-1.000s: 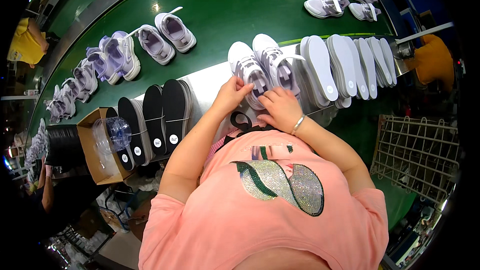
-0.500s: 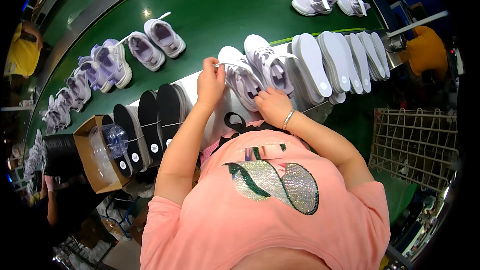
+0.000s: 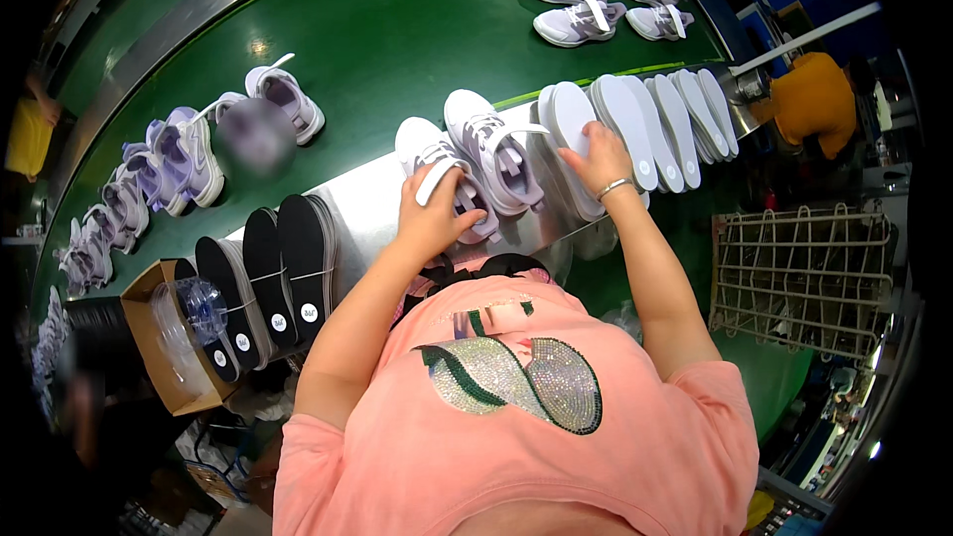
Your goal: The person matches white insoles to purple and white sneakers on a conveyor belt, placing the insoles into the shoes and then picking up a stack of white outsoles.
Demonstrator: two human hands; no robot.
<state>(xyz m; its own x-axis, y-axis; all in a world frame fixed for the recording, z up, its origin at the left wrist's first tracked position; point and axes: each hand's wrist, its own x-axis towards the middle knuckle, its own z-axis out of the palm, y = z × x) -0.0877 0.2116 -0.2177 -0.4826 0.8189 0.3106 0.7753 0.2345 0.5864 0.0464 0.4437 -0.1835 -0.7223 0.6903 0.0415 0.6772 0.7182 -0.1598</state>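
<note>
Pair half handled: 1 hand at a shoe, 1 at the insoles

At the centre of the frame, a white-and-lavender pair stands on the metal strip (image 3: 372, 177), toes up-frame. The left hand (image 3: 432, 218) lies over the left shoe (image 3: 422, 142), thumb and fingers apart across its opening, beside a loose white strap (image 3: 429, 182); how firmly it grips, I cannot tell. The right hand (image 3: 604, 161), right of centre, has its fingers half curled on the nearest stack of white insoles (image 3: 571, 117); whether it pinches 1, I cannot tell.

This pair looks unfinished: both straps stand unfastened, and the right shoe (image 3: 483, 142) is open and untouched. The left shoe's inside is partly covered, so its fitting is unclear. Several insole stacks remain, and more shoes (image 3: 199, 159) wait upper left; 4 shoes (image 3: 579, 24) stand upper right, straps raised.
</note>
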